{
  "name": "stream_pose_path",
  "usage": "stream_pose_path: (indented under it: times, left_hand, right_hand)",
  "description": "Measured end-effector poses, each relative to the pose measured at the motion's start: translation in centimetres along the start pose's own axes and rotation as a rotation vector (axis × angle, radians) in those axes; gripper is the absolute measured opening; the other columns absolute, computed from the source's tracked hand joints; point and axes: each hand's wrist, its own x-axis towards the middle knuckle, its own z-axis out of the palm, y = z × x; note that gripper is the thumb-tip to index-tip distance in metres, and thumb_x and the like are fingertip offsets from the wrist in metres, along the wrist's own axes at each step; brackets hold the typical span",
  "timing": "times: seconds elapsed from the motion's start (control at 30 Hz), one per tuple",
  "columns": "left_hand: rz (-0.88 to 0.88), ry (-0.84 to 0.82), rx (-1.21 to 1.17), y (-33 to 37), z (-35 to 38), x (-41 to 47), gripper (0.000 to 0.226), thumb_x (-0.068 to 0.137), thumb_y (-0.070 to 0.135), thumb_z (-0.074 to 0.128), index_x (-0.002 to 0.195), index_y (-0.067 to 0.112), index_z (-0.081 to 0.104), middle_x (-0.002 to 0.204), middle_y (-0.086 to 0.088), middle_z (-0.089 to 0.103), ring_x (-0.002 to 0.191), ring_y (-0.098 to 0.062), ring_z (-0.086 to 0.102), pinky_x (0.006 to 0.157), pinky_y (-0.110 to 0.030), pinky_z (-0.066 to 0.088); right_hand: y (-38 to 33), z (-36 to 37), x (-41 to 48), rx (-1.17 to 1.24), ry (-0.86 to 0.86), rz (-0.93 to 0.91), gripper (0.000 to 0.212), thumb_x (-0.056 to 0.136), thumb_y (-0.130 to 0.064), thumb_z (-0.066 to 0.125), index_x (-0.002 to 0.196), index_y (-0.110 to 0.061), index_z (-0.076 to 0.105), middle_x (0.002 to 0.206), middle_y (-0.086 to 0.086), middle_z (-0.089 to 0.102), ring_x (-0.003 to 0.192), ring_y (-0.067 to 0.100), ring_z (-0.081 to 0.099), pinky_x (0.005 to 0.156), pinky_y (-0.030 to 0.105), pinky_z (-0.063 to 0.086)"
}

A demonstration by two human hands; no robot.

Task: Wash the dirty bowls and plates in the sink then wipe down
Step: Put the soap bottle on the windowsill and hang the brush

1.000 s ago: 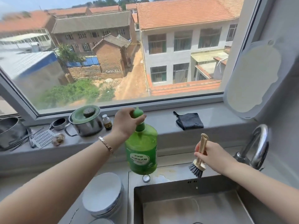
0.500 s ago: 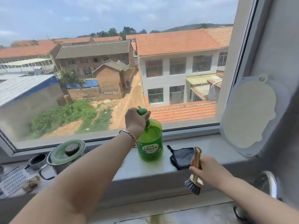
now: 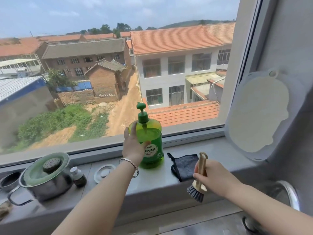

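— What did the right hand [image 3: 216, 179] hold, nearest the camera?

— A dish brush [image 3: 199, 178], fingers wrapped round its pale wooden handle. Its long axis stood nearly upright, tilted slightly, with the dark bristles pointing down and a little left, in front of the windowsill [image 3: 211, 150].

— And the left hand [image 3: 134, 147]?

— Fingers spread wide and laid against the left side of the green soap bottle [image 3: 149, 141], not closed around it. The bottle stood upright on the sill, its pump head pointing up.

— What else lay on the sill?

— A dark cloth [image 3: 185, 165] just right of the bottle; to the left a small round dish [image 3: 104, 173], a little brown bottle [image 3: 78, 177] and a lidded steel pot [image 3: 44, 177]. Beyond the window, tiled roofs under a hazy sky.
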Motion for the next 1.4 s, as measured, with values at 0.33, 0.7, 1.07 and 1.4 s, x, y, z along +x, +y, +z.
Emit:
stream_pose_path:
  times: [0.33, 0.7, 1.07, 1.4]
  left_hand:
    - [0.191, -0.272, 0.54, 5.1, -2.2, -7.5, 0.06, 0.091, 0.032, 0.053, 0.143, 0.019, 0.026, 0.149, -0.009, 0.029, 0.133, -0.028, 0.035, 0.104, -0.041, 0.035]
    - [0.337, -0.712, 0.22, 20.4, -3.4, -19.5, 0.021, 0.089, 0.022, 0.058, 0.1, 0.006, 0.064, 0.077, -0.004, 0.066, 0.061, -0.014, 0.061, 0.05, -0.021, 0.045]
    - [0.53, -0.319, 0.29, 37.3, -3.7, -21.9, 0.022, 0.09, 0.022, 0.054, 0.103, 0.011, 0.068, 0.103, -0.007, 0.067, 0.088, -0.022, 0.063, 0.072, -0.022, 0.047]
    - [0.471, -0.267, 0.304, 41.3, -3.1, -21.2, 0.022, 0.09, 0.02, 0.054, 0.101, 0.006, 0.067, 0.096, -0.009, 0.067, 0.082, -0.022, 0.061, 0.079, -0.032, 0.054]
  right_hand:
    - [-1.8, -4.0, -3.9, 0.177, 0.138, 0.062, 0.015, 0.084, -0.018, 0.067, 0.073, -0.021, 0.057, 0.074, -0.005, 0.06, 0.071, 0.009, 0.061, 0.072, 0.023, 0.051]
    - [-0.2, -18.7, -16.1, 0.219, 0.462, 0.006, 0.017, 0.081, -0.02, 0.071, 0.07, -0.013, 0.059, 0.06, -0.001, 0.062, 0.05, 0.003, 0.058, 0.051, 0.014, 0.044]
    - [3.5, -39.6, -17.9, 0.111, 0.773, 0.041, 0.033, 0.095, -0.026, 0.05, 0.078, 0.0, 0.06, 0.058, 0.008, 0.055, 0.054, 0.021, 0.055, 0.064, 0.031, 0.05]
    - [5.4, -43.8, -12.7, 0.325, 0.725, 0.165, 0.029, 0.096, -0.02, 0.048, 0.103, 0.006, 0.06, 0.062, 0.009, 0.053, 0.05, 0.018, 0.053, 0.054, 0.026, 0.052]
